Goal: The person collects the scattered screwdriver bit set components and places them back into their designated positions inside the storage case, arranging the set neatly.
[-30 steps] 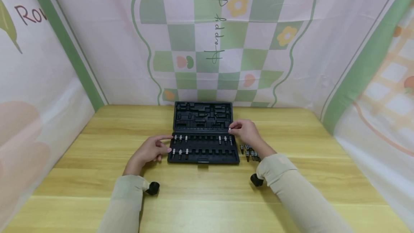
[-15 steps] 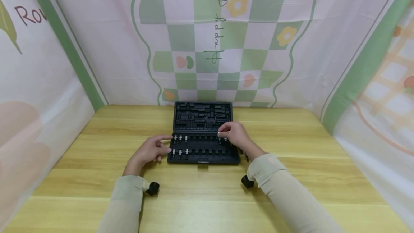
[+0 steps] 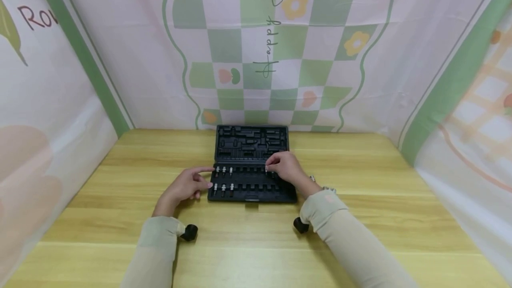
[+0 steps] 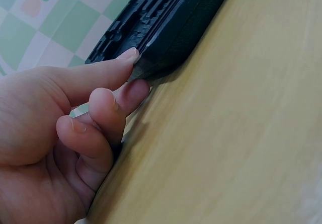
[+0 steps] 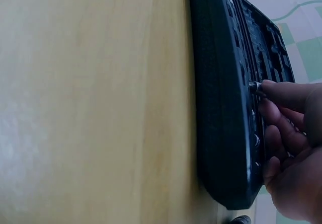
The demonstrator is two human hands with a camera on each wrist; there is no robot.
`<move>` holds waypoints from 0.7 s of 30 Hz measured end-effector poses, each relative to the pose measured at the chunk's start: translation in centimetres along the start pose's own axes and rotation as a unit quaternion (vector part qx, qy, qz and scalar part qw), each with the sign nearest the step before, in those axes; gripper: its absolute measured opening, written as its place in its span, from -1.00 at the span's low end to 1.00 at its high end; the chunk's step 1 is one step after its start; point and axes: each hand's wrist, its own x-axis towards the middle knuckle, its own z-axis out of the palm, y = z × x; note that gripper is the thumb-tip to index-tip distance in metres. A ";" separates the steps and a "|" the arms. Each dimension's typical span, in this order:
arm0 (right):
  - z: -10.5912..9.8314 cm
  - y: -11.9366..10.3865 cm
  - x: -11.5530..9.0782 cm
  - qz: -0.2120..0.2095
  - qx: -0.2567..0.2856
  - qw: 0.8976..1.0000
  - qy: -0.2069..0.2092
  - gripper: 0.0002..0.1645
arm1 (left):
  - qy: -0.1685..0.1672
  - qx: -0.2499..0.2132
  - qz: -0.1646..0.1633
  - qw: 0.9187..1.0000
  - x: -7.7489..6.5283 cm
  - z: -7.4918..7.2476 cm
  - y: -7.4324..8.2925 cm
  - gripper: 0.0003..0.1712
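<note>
A black plastic case [image 3: 250, 179] lies with its lid [image 3: 252, 142] raised toward the back. My left hand [image 3: 187, 186] pinches the case's left edge, thumb on the rim and index finger against the side, as the left wrist view shows. Between thumb and index finger of my right hand [image 3: 285, 166] is a small silver bit socket [image 5: 255, 87], right at the slots of the upper row. Several bit sockets [image 3: 224, 187] with dark tips sit upright at the left of both rows. Others, at the upper row's right, are mostly covered by my right hand.
Loose bit sockets [image 3: 330, 189] lie on the wooden table [image 3: 248, 248] right of the case, partly behind my right wrist. A patterned cloth [image 3: 256, 48] hangs behind the table's back edge. Black wrist cameras [image 3: 189, 233] protrude beside both sleeves.
My right hand has moved left along the upper row with the bit socket, from the case's right edge to the slots right of the middle. The left hand stays at the case.
</note>
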 end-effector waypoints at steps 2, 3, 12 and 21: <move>0.0 -0.1 0.0 0.001 -0.009 1.000 -0.002 -0.95 | 0.000 0.000 -0.001 1.000 0.0 0.0 0.0 -0.40; 0.0 -0.1 0.0 0.002 -0.012 1.000 -0.003 -0.95 | 0.000 0.000 -0.001 1.000 0.0 0.0 0.0 -0.40; 0.1 -0.7 0.1 0.018 -0.022 1.000 -0.011 -0.96 | 0.000 0.004 0.001 1.000 0.1 0.0 0.1 -0.40; 0.1 -0.4 0.2 0.021 0.005 1.000 0.002 -0.96 | -0.002 0.002 0.002 1.000 0.0 0.0 0.1 -0.40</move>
